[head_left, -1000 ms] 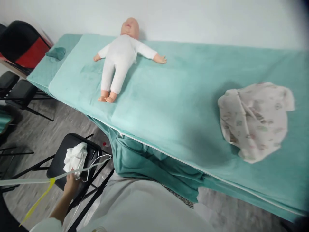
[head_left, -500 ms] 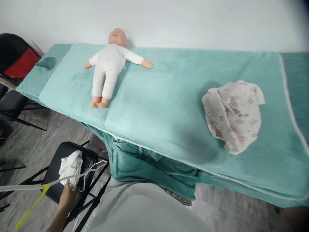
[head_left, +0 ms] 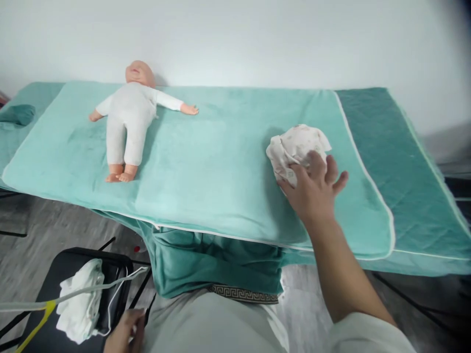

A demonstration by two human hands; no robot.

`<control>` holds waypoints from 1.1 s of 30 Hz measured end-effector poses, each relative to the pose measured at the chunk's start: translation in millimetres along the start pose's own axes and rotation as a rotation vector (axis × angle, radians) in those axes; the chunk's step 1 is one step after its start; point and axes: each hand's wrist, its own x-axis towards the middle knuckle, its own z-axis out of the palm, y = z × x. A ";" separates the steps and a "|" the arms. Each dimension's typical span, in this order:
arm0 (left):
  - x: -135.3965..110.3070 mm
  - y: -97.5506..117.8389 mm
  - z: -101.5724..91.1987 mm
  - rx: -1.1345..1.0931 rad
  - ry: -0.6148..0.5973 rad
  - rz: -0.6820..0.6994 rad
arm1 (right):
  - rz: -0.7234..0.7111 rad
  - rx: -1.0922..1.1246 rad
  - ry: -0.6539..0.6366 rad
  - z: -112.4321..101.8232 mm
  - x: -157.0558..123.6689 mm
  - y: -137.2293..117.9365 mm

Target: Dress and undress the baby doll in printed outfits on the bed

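1 R hand [head_left: 313,195] splayed @ cloth [head_left: 296,141]

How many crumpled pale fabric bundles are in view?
2. One printed bundle is on the teal mat, partly hidden behind the right hand; one white bundle is on the black chair. Any underneath would be hidden.

One teal-quilted bed [head_left: 412,166] bears a white-edged teal sheet [head_left: 221,162] carrying one doll [head_left: 128,108], face up, and one crumpled printed cloth [head_left: 294,140]; one black chair [head_left: 68,261] bears one bundled white cloth [head_left: 83,309].
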 end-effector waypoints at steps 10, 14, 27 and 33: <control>222.3 241.2 115.8 -0.596 0.023 0.540 | -0.106 0.690 0.301 -41.7 64.1 -14.7; 308.9 310.0 140.6 -0.968 -0.160 0.417 | -0.096 1.228 0.247 -84.3 78.3 -69.3; 385.8 347.4 55.2 -1.332 0.035 0.292 | -0.456 1.042 -0.312 -0.7 61.7 -63.8; 381.5 359.5 17.0 -1.264 -0.178 0.325 | -0.280 1.136 -0.358 27.0 34.6 -91.6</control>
